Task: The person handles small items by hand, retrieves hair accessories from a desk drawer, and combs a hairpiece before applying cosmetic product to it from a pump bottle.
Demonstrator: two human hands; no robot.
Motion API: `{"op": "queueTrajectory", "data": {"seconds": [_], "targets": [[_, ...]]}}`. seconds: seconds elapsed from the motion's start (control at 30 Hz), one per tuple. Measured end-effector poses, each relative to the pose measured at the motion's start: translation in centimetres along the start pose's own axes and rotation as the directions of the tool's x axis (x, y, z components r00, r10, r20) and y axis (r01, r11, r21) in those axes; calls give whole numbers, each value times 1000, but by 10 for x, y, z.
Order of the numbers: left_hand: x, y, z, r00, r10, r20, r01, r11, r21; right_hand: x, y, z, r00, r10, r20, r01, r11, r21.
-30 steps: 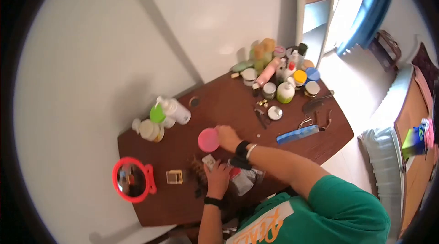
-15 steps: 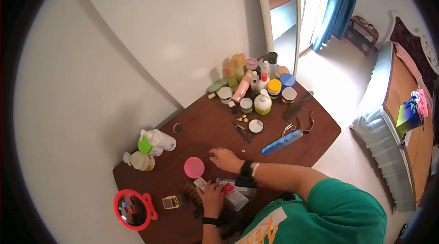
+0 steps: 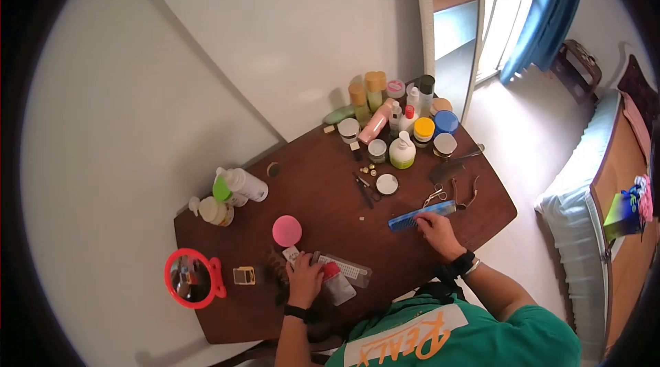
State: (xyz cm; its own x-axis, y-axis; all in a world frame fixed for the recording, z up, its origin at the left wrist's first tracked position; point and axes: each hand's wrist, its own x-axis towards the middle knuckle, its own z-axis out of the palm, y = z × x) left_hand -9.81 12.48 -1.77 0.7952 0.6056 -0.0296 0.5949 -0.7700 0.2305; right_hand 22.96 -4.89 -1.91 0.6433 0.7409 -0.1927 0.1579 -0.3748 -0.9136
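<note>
The brown table point(image 3: 320, 185) carries a blue comb point(image 3: 404, 220), scissors point(image 3: 435, 194), a red-framed mirror point(image 3: 190, 278) and clustered bottles point(image 3: 403, 152)

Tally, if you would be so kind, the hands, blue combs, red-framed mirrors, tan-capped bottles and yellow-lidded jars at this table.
Hands: 2, the left hand and the right hand
Blue combs: 1, the comb at the right fingertips
Red-framed mirrors: 1, the mirror
Tan-capped bottles: 2, side by side
Yellow-lidded jars: 1, the jar
Total: 7

Blue comb point(image 3: 404, 221) – pink round item point(image 3: 287, 231) – red mirror frame point(image 3: 170, 279).
</note>
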Motion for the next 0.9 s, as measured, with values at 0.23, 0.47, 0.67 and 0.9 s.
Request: {"op": "queueTrajectory", "data": {"seconds": [0.23,0.47,0.67,0.9], "targets": [[17,23,-33,1000,0,2,0,1000,-22,1,30,-20,949,-311,60,316,916,-247],[111,49,-67,987,50,-153,-101,932,-348,-8,49,-20,821,-551,149,567,755,-329],[233,71,-31,944,-6,-331,-120,926,-359,-4,59,-15,772,-608,182,625,677,-388],[287,86,-19,973,-63,-220,-3,958,-286,-4,62,-13,790,-581,197,601,669,-438]]}}
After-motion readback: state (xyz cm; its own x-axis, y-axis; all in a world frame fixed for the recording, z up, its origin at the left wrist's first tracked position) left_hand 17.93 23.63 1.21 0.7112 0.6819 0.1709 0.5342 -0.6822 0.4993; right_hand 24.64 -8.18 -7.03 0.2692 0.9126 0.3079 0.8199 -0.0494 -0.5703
